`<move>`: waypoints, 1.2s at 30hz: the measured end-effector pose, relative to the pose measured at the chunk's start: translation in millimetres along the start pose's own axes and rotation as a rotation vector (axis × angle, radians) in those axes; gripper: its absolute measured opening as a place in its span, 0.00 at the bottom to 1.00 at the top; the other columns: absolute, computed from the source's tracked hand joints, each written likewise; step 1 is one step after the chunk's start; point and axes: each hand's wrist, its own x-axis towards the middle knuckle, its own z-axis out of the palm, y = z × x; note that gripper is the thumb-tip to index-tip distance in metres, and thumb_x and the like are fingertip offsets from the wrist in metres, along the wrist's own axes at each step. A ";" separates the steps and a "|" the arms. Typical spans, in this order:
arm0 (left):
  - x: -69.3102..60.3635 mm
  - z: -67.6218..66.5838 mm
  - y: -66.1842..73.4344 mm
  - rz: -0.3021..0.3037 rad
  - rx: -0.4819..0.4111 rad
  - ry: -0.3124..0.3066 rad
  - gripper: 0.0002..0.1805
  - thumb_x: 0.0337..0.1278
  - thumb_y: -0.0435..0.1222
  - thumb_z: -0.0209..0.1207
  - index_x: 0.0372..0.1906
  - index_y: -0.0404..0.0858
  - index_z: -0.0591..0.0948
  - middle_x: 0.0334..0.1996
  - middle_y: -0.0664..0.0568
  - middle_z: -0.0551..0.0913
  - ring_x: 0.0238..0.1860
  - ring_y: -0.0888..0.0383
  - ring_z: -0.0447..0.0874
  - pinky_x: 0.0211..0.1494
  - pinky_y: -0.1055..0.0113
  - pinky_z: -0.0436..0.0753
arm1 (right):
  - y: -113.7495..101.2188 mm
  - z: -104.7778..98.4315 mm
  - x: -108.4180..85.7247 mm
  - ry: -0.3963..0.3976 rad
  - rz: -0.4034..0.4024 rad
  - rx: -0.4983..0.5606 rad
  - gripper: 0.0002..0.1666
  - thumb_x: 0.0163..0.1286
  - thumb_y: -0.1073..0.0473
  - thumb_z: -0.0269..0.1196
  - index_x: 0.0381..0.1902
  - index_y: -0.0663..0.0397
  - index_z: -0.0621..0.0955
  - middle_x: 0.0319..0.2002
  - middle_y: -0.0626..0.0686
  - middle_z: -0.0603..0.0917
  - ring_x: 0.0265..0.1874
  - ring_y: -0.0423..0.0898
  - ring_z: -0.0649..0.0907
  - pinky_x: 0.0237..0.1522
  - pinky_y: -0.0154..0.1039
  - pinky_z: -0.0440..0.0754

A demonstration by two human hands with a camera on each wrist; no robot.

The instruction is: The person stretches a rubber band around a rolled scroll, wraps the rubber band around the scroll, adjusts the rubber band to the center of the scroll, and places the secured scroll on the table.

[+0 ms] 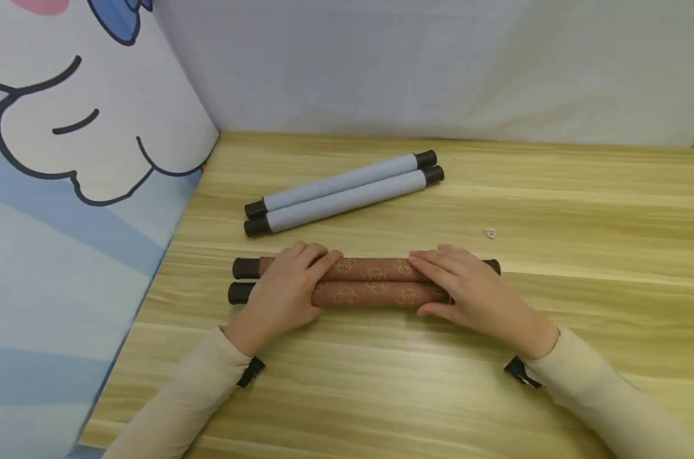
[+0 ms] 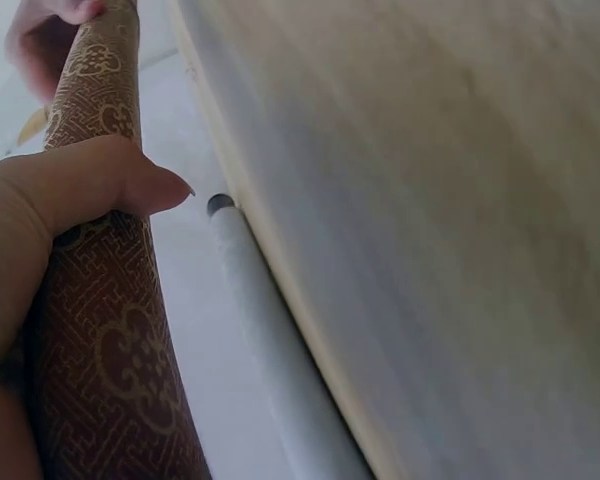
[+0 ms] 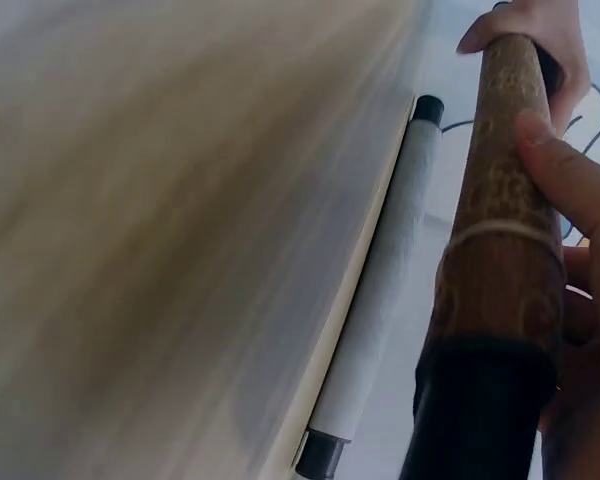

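Note:
Two brown hanging scrolls with a gold flower pattern and black knobs lie side by side across the table in the head view: the far scroll (image 1: 376, 269) and the near scroll (image 1: 376, 294). Over their left part my left hand (image 1: 284, 284) grips them, fingers on top and thumb at the near side. My right hand (image 1: 476, 288) holds the right part the same way. A pale band (image 3: 505, 232) circles a brown scroll beside the right thumb in the right wrist view. The palms hide some of both scrolls.
Behind the brown pair, two light grey scrolls (image 1: 347, 199) with black knobs lie slanted, touching each other. A small whitish loop (image 1: 489, 233) lies on the wooden table (image 1: 599, 255) at the right. A white curtain (image 1: 410, 70) and a cartoon-printed cloth (image 1: 31, 268) border the table.

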 end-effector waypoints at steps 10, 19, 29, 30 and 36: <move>-5.3 -2.0 -9.9 -0.115 -0.070 -0.024 0.49 0.27 0.41 0.81 0.66 0.43 0.75 0.54 0.49 0.78 0.56 0.49 0.77 0.62 0.53 0.79 | 11.3 -15.4 -6.5 0.060 0.039 -0.013 0.50 0.67 0.26 0.47 0.66 0.64 0.74 0.61 0.62 0.79 0.60 0.58 0.78 0.79 0.41 0.58; -7.1 -9.1 -13.0 -0.085 -0.070 -0.003 0.47 0.29 0.39 0.80 0.65 0.42 0.75 0.54 0.48 0.79 0.56 0.48 0.77 0.62 0.52 0.78 | 14.7 -18.6 -6.3 0.045 0.024 -0.057 0.47 0.72 0.29 0.44 0.65 0.64 0.74 0.59 0.62 0.81 0.57 0.58 0.80 0.79 0.40 0.56; -0.8 -0.8 -4.6 -0.043 -0.047 -0.013 0.46 0.29 0.39 0.79 0.64 0.42 0.76 0.52 0.49 0.79 0.52 0.49 0.78 0.58 0.54 0.80 | 5.2 -3.7 5.5 0.060 -0.036 -0.008 0.42 0.70 0.33 0.55 0.63 0.65 0.76 0.55 0.60 0.84 0.54 0.56 0.82 0.64 0.53 0.75; 0.8 1.3 -3.1 -0.036 -0.049 -0.020 0.45 0.29 0.39 0.79 0.64 0.42 0.76 0.52 0.49 0.79 0.52 0.49 0.77 0.58 0.55 0.80 | 2.8 -1.7 7.2 0.044 -0.042 -0.008 0.42 0.68 0.34 0.59 0.63 0.64 0.76 0.56 0.60 0.84 0.55 0.56 0.82 0.64 0.53 0.76; 5.1 6.7 -2.7 -0.068 -0.073 -0.028 0.45 0.31 0.39 0.79 0.64 0.44 0.76 0.53 0.50 0.78 0.54 0.51 0.77 0.59 0.56 0.80 | -2.3 -4.6 12.9 0.029 -0.021 -0.017 0.47 0.60 0.32 0.66 0.67 0.60 0.74 0.62 0.58 0.81 0.60 0.54 0.80 0.70 0.50 0.71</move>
